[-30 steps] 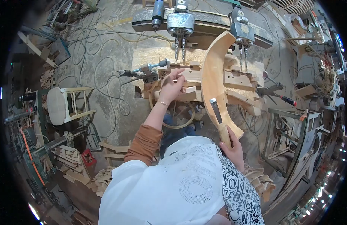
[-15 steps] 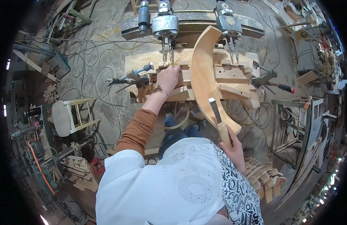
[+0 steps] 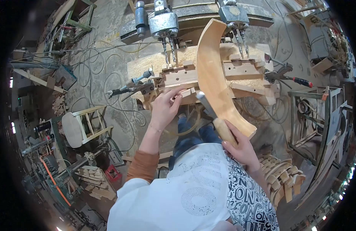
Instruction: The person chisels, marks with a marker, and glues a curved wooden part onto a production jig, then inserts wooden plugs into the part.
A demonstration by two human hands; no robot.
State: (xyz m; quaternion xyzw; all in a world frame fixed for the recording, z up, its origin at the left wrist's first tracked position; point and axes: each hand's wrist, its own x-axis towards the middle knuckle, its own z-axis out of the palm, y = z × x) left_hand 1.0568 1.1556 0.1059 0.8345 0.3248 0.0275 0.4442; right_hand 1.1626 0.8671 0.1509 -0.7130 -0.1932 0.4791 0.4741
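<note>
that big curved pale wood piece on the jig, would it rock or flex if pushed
Probably stiff: the curved pale wooden piece looks thick and solid. It may tip, since its near end overhangs the wooden jig.

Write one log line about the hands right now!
left hand: touching wood block | right hand: gripping chisel | blade: near curved board

Left arm (image 3: pixel 149 138) stretched forward, elbow slightly bent, forearm bare, sleeve pushed up near the elbow. Left hand (image 3: pixel 164 107) back-up, wrist straight; fingers (image 3: pixel 177 92) loosely extended, slightly curled, tips pointing forward, not clenched. Right arm (image 3: pixel 259 175) held in close to the torso, elbow bent. Right hand (image 3: pixel 239 148) closed in a fist, thumb side leading, lower and nearer the body than the left.
</note>
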